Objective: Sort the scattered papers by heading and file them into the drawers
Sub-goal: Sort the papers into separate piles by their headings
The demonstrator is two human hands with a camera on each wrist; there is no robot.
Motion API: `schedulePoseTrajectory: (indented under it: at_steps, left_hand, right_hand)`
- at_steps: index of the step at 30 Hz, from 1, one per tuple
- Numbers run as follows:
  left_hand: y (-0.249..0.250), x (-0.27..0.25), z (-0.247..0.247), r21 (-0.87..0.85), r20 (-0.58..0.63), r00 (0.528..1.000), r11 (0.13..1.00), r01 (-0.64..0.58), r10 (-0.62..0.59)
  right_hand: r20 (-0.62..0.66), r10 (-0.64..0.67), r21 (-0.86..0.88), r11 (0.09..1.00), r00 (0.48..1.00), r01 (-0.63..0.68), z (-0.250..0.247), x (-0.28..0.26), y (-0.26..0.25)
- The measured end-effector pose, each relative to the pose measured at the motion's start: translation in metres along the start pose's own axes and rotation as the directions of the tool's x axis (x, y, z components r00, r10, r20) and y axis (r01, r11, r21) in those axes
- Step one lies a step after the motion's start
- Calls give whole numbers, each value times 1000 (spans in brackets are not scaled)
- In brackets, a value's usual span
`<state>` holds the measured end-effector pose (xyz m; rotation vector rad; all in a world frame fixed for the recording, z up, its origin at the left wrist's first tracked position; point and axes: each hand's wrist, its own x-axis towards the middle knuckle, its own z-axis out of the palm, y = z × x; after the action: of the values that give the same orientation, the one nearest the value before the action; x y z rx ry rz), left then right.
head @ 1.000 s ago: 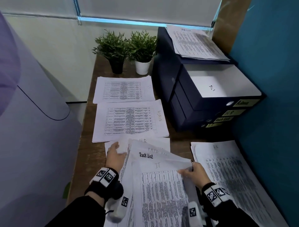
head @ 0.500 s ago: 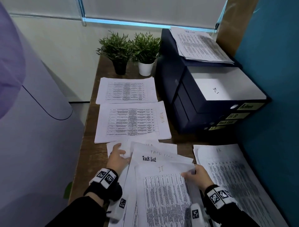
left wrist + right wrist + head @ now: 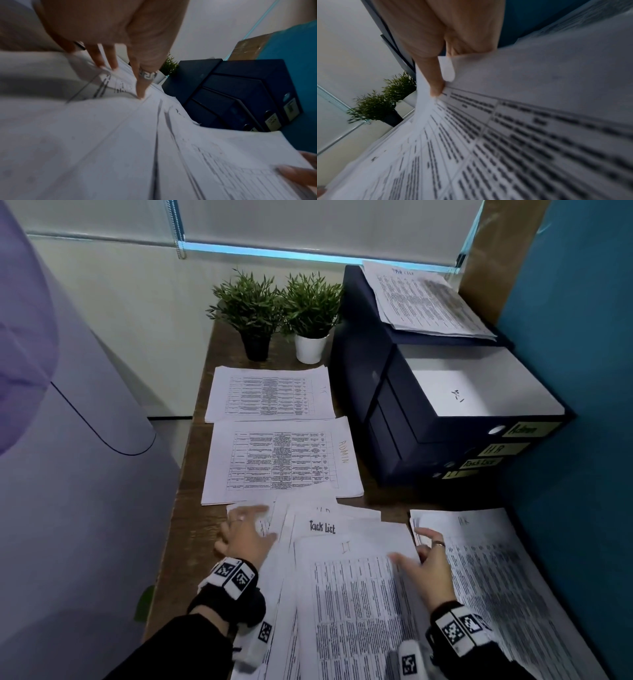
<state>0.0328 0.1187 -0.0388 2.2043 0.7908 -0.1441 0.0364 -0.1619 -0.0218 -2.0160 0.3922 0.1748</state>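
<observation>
A loose stack of printed papers lies at the desk's near edge, topped by a sheet headed IT point(image 3: 356, 594) with a "Task List" sheet point(image 3: 322, 527) showing behind it. My left hand point(image 3: 245, 525) presses flat on the stack's left side with fingers point(image 3: 140, 86) spread. My right hand point(image 3: 416, 549) pinches the IT sheet's right edge; its thumb point(image 3: 435, 81) lies on top and the other fingers are hidden behind the paper. The dark blue drawer unit point(image 3: 445, 412) stands at the right, with its top drawer, labelled Admin, pulled open.
Sorted piles lie on the desk: ADMIN point(image 3: 281, 463), IT point(image 3: 270, 395) behind it, HR point(image 3: 496, 577) at the right. More sheets point(image 3: 424, 299) rest on top of the drawer unit. Two potted plants point(image 3: 284, 313) stand at the back. A teal wall point(image 3: 582, 371) closes the right side.
The raised sheets of the near stack have settled flatter on the desk. My right hand has shifted a little right along the IT sheet's edge. My left hand stays on the stack's left side.
</observation>
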Motion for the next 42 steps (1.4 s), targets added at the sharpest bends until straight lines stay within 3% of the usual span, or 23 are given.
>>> schedulePoseTrajectory:
  at_steps: [3, 7, 10, 12, 15, 17, 19, 21, 23, 27, 30, 32, 34, 36, 38, 42]
  left_hand:
    - [-4, 2, -9, -166, -97, 991, 983, 79, -96]
    - [-9, 8, -13, -427, 11, 991, 896, 122, -130]
    - [-9, 8, -15, -404, 144, 981, 897, 181, -133]
    - [-5, 2, -18, -301, 247, 969, 948, 105, -29]
    - [-6, 0, -19, -286, 290, 954, 958, 14, 72]
    - [-1, -4, -23, -355, 254, 956, 934, -50, 147]
    - [4, -9, -26, -489, 135, 974, 867, -95, 183]
    - [5, -10, -30, -618, -1, 993, 781, -93, 117]
    - [6, -13, -35, -687, -34, 997, 723, -73, 69]
    - [3, -19, -41, -553, 157, 966, 829, -84, 203]
    - [9, -19, -63, -499, 25, 963, 838, -221, 269]
    - [19, -20, -90, -431, -149, 936, 831, -352, 319]
    - [31, -24, -119, -316, -264, 862, 806, -501, 432]
    - [39, -25, -142, -276, -285, 789, 742, -611, 544]
    - [46, -31, -164, -277, -268, 760, 708, -649, 592]
    - [63, -41, -199, -99, -245, 687, 687, -720, 684]
  right_hand:
    - [44, -46, 10, 999, 998, 46, 2, -3, -8]
    - [188, 44, -119, 993, 981, -22, 14, 5, 6]
    - [210, 83, -149, 987, 974, -52, 22, 13, 25]
    - [214, 91, -171, 984, 973, -55, 24, 16, 31]
    - [207, 97, -199, 978, 974, -56, 22, 11, 20]
    - [202, 84, -186, 982, 976, -46, 20, 10, 16]
    - [199, 34, -172, 985, 979, 1, 18, 6, 10]
    - [204, 14, -166, 986, 979, 20, 17, 3, 8]
    - [216, 18, -151, 988, 976, 15, 17, 2, 8]
    - [222, 17, -71, 997, 975, -1, 15, 0, 3]
    - [263, 0, -65, 998, 965, 18, 11, -1, 4]
    - [275, -23, -11, 1000, 961, 27, 5, -4, 1]
    - [265, -54, 93, 995, 963, 30, -3, -9, -8]
    - [269, -119, 205, 977, 956, 64, -12, -20, -27]
    - [269, -202, 315, 942, 942, 112, -19, -31, -46]
    - [207, -359, 549, 813, 910, 196, -30, -37, -84]
